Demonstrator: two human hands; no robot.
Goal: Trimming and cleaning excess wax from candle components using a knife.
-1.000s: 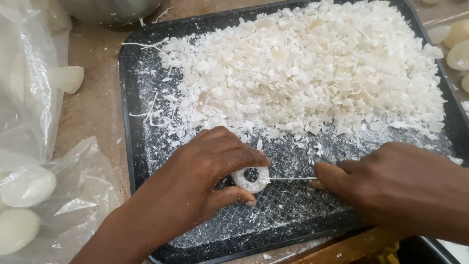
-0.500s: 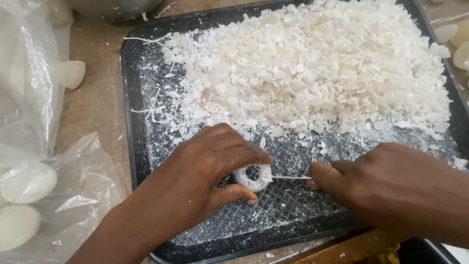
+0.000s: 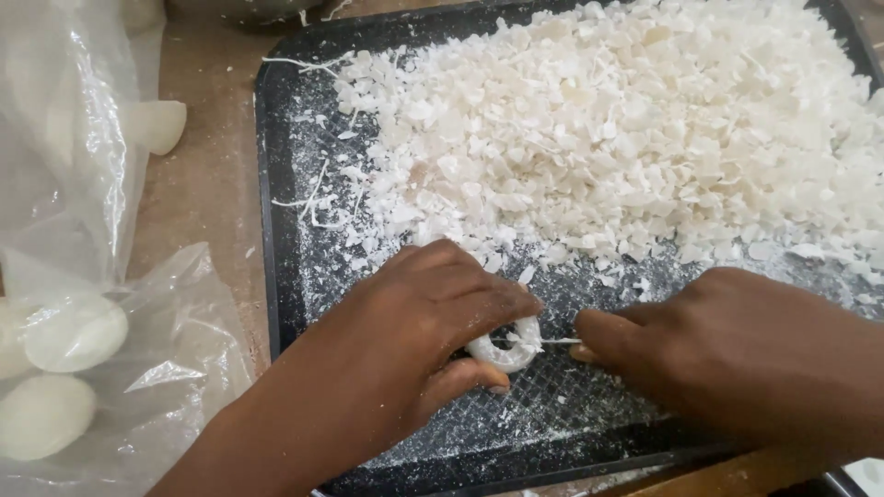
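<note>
- The left hand [image 3: 414,336], lower centre of the frame, pinches a small white waxy ring-shaped piece [image 3: 508,348] between thumb and fingers, low on the black textured rectangular tray [image 3: 276,230].
- The right hand [image 3: 737,354], lower right, is closed around a thin pale sliver-like tool [image 3: 557,341] whose tip meets the ring.
- A heap of white flaky shavings [image 3: 608,138] fills the tray's upper part.
- Clear plastic bags holding white oval lumps [image 3: 64,368] lie at the left on the brown worktop [image 3: 207,175].
</note>
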